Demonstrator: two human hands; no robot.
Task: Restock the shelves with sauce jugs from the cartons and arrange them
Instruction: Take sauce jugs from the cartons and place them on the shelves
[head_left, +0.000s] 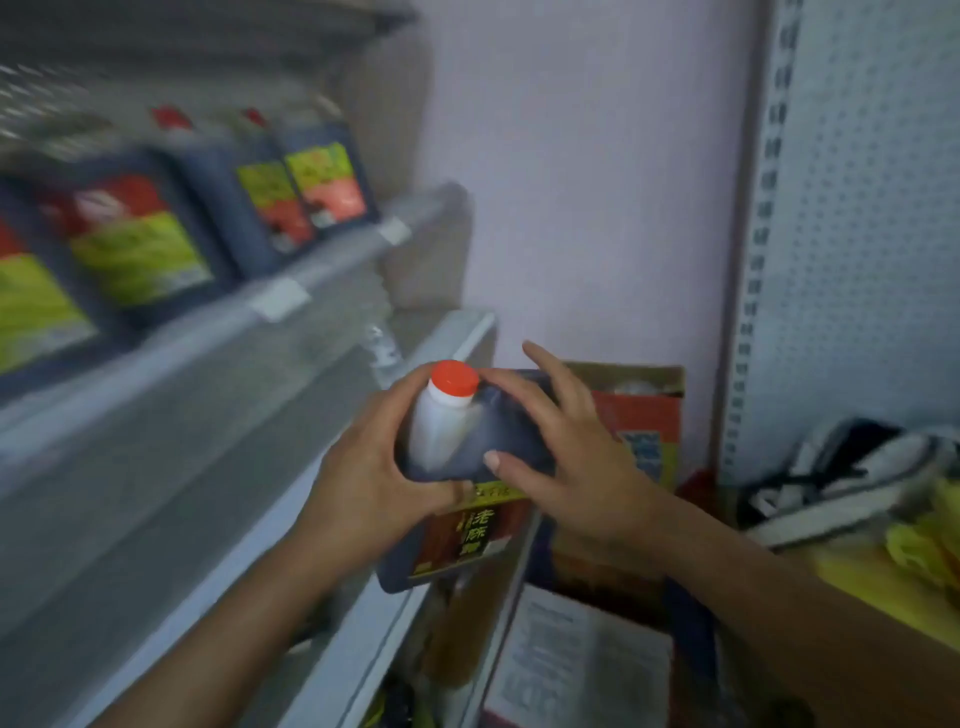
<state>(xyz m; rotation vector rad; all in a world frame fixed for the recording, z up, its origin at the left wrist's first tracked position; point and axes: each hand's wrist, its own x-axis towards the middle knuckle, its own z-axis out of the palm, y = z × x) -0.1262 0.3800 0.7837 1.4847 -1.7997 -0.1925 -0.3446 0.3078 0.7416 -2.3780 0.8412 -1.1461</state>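
A dark sauce jug (470, 462) with an orange-red cap and a brown and yellow label is held in mid-air, just off the front edge of the middle shelf (218, 415). My left hand (363, 478) grips its left side, thumb curled across the front. My right hand (561, 457) lies against its right shoulder with fingers spread and fairly straight. On the upper shelf (332, 260) stand several dark jugs (306, 187) with red caps and green and red labels, blurred by motion.
An open carton (639, 415) with red and orange print stands on the floor against the pale wall. A white pegboard panel (857, 208) rises at the right. Below it lie yellow items (914, 545) and a grey and white object (852, 478).
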